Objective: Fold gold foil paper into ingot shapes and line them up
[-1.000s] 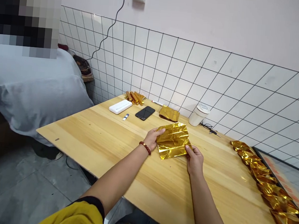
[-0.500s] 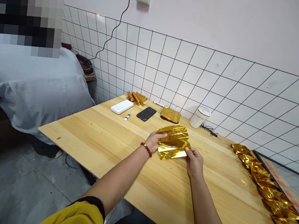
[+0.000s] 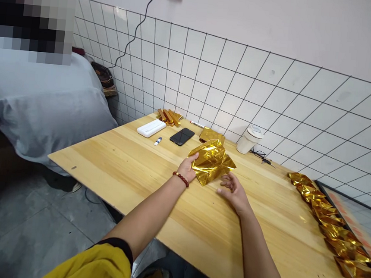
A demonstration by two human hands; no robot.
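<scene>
A creased sheet of shiny gold foil paper [image 3: 211, 160] is held up over the wooden table [image 3: 131, 169]. My left hand [image 3: 187, 167] pinches its left edge, thumb on top and the other fingers hidden beneath. Just below the sheet's lower right corner is my right hand [image 3: 234, 193], its thumb and fingers apart with nothing between them. Behind the sheet lies a stack of flat gold paper [image 3: 212, 135], partly covered by it.
Toward the back are folded gold strips [image 3: 169, 117], a white power bank [image 3: 151, 128], a black phone [image 3: 182, 136], a marker [image 3: 197, 124], a small white-and-blue stick [image 3: 158, 141] and a lidded cup [image 3: 249, 140]. Folded gold pieces [image 3: 327, 220] line the right side. Grey cloth [image 3: 51, 114] hangs at left.
My right hand has let go of the foil sheet's right edge and opened. The sheet has turned, with a corner now pointing down, still in my left hand. The view has shifted slightly.
</scene>
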